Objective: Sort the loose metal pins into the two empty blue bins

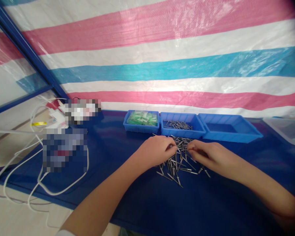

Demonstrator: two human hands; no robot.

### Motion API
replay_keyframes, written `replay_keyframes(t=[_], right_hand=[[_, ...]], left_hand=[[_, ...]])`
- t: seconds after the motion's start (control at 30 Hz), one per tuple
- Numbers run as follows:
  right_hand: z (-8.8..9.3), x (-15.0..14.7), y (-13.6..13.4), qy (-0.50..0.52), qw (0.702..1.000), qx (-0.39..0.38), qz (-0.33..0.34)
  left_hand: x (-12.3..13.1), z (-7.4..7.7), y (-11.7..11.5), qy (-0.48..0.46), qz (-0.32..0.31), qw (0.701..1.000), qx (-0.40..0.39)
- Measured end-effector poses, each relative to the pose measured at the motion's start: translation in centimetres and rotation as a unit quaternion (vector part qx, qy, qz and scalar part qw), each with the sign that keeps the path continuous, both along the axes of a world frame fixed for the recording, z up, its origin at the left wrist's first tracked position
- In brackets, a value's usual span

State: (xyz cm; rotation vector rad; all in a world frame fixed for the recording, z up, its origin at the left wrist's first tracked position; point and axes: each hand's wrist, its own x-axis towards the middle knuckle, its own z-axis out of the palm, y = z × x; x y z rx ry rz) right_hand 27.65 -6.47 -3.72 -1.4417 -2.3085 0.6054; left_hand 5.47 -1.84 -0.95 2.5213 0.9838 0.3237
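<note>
A loose pile of metal pop rivets lies on the blue table, spread between and below my hands. My left hand is over the pile's left side, its thumb and fingers curled together in a pinch. On the right side, my right hand has its fingertips pinched at the pile's edge. Whatever either hand holds is hidden by the fingers. Just behind the pile, the middle blue bin has more rivets in it. The left bin contains a clear bag of green plastic pieces.
An empty blue bin is at the right of the row, with a clear plastic lid or tray beyond it. White cables loop over the table's left side near blurred items. A striped plastic sheet hangs behind.
</note>
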Motion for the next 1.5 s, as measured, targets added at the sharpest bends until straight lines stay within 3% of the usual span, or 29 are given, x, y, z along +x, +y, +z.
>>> replay_keyframes(t=[0.13, 0.3, 0.53, 0.8, 1.0, 1.33, 1.5], right_hand=[[0.4, -1.1, -0.7, 0.144, 0.989, -0.013, -0.039], [0.5, -2.4, -1.4, 0.323, 0.942, -0.05, -0.082], [0.7, -3.3, -1.7, 0.418, 0.9, -0.088, -0.089], [0.1, -3.5, -1.6, 0.455, 0.868, -0.153, -0.128], [0.3, -3.5, -1.6, 0.488, 0.856, -0.058, -0.161], [0.9, -3.4, -2.0, 0.354, 0.912, 0.089, -0.186], [0.7, -2.1, 0.7, 0.269, 0.923, 0.148, -0.234]], left_hand=[[0.4, -0.1, 0.0, -0.12, 0.043, 0.987, -0.097], [1.4, -0.6, -0.4, -0.278, 0.039, 0.93, -0.239], [2.1, -0.6, -1.0, -0.38, 0.015, 0.87, -0.313], [2.1, -0.6, -1.2, -0.388, 0.055, 0.899, -0.196], [1.9, -0.7, -0.9, -0.367, 0.055, 0.925, -0.077], [1.8, -0.5, -0.9, -0.254, 0.026, 0.959, -0.12], [1.5, -0.2, -0.4, -0.225, 0.079, 0.965, -0.108]])
